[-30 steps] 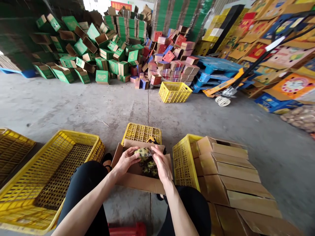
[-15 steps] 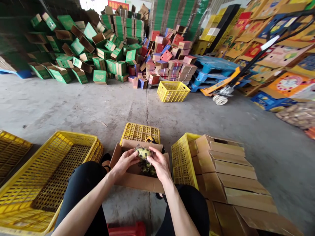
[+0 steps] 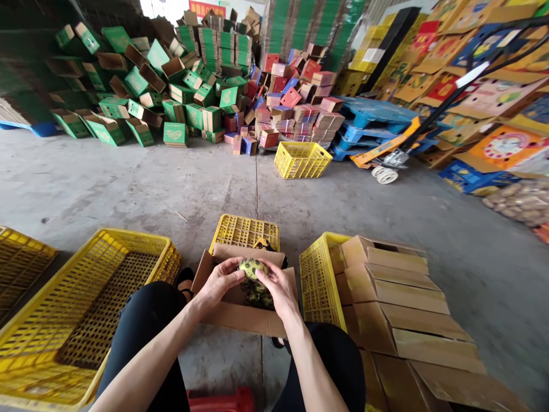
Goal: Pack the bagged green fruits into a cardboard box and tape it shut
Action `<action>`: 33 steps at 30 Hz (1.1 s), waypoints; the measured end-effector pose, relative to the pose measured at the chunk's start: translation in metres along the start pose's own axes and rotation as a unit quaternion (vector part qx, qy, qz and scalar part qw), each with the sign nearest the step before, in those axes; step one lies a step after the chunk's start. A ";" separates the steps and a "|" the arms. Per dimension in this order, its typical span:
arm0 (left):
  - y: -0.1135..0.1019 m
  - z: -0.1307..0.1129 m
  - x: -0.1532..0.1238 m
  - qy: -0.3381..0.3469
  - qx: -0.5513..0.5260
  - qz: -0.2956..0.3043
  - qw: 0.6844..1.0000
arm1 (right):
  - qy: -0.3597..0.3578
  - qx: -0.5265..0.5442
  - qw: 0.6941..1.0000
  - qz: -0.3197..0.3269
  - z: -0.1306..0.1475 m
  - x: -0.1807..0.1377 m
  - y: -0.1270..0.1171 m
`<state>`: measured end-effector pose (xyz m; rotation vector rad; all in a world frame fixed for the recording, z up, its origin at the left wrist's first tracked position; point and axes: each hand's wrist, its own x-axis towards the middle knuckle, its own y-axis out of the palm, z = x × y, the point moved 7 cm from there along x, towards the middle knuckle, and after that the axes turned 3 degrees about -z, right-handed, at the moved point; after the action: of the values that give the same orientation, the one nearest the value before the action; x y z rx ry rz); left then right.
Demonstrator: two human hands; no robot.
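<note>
Both my hands hold one small round yellow-green fruit (image 3: 251,267) with dark spots, just above an open cardboard box (image 3: 240,315) on the floor between my knees. My left hand (image 3: 221,281) curls round its left side. My right hand (image 3: 278,286) closes on its right side. More dark-spotted pieces (image 3: 257,294) lie inside the box under the fruit. An upturned yellow crate (image 3: 245,231) stands right behind the box.
A large yellow plastic crate (image 3: 86,309) stands at my left, another (image 3: 17,257) further left. A yellow crate (image 3: 317,280) with stacked flat cardboard boxes (image 3: 398,303) is at my right. Piles of green and red cartons, a yellow crate (image 3: 302,159) and a pallet jack (image 3: 386,154) lie across the concrete floor.
My fingers have shifted round the fruit, turning it between both hands; it now sits rounder and more covered. The view has moved slightly.
</note>
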<state>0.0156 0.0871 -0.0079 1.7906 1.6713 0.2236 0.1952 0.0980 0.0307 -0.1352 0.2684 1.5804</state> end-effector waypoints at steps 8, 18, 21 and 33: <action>0.013 -0.005 -0.009 -0.014 0.002 0.030 0.999 | -0.074 -0.036 0.997 0.012 0.004 -0.001 0.003; 0.000 -0.008 -0.001 0.053 0.033 -0.013 0.998 | -0.082 -0.082 0.993 0.026 -0.001 -0.001 0.008; 0.000 -0.013 -0.002 0.070 0.035 -0.023 0.997 | -0.001 -0.024 1.000 0.006 -0.011 -0.002 0.003; 0.010 -0.007 -0.004 0.017 -0.022 0.001 1.000 | 0.053 0.107 0.992 0.041 -0.005 -0.007 0.003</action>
<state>0.0197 0.0865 0.0045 1.7650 1.6765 0.2897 0.1917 0.0896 0.0284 -0.0415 0.5311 1.6164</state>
